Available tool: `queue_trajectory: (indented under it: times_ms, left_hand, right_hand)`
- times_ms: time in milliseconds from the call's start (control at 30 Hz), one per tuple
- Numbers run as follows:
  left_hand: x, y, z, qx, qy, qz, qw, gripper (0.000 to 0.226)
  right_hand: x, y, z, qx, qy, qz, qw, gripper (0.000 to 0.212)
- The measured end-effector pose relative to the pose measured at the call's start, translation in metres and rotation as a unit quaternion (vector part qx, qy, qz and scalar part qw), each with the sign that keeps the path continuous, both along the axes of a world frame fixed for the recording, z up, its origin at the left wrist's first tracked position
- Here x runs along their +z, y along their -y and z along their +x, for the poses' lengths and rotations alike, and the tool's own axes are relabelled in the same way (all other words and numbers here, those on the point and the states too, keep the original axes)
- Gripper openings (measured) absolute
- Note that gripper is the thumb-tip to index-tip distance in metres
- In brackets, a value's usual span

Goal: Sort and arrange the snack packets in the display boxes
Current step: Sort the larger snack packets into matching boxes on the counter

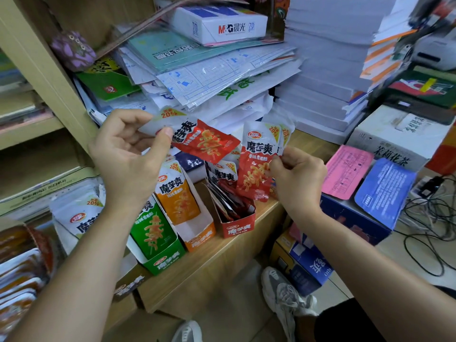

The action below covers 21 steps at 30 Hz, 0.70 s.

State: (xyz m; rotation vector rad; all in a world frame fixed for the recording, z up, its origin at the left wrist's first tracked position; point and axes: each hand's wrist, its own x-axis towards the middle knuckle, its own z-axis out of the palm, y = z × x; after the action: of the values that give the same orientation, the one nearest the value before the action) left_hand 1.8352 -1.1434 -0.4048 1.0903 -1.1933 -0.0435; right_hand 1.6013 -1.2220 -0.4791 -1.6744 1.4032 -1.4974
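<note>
One tilted red packet [207, 144] pinched by left hand [125, 154], perhaps several red packets [256, 169] gripped by fingers of right hand [298, 178], above red display box [238, 228]

Green box [170, 260] half behind left forearm [98, 243], left-edge packets [19, 275] blurred, cropped

Left hand [128, 149] pinching tilted red packet [206, 141], right hand [298, 177] gripping upright packets [259, 156]
</note>
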Motion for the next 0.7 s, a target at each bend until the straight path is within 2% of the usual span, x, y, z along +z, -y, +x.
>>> queue_trajectory:
  times_ms: [233, 367, 467, 633, 700]
  left_hand:
    - [-0.018, 0.017, 0.003, -0.041, 0.041, 0.092, 0.994, 0.033]
    - [-0.025, 0.027, 0.000, -0.048, 0.074, 0.127, 0.988, 0.034]
    - [-0.025, 0.031, -0.005, -0.047, 0.096, 0.134, 0.985, 0.033]
    - [-0.022, 0.034, -0.010, -0.020, 0.103, 0.120, 0.987, 0.016]
    - [-0.021, 0.033, -0.010, -0.006, 0.101, 0.104, 0.989, 0.012]
  right_hand:
    - [0.001, -0.001, 0.000, 0.026, 0.041, 0.038, 0.998, 0.013]
    - [0.000, -0.001, 0.000, 0.024, 0.040, 0.030, 0.998, 0.024]
    - [0.003, -0.002, -0.001, 0.030, 0.050, 0.025, 0.998, 0.023]
    - [0.018, -0.006, -0.008, 0.014, 0.095, 0.026, 0.995, 0.014]
    - [0.022, -0.009, -0.010, 0.016, 0.114, 0.035, 0.993, 0.024]
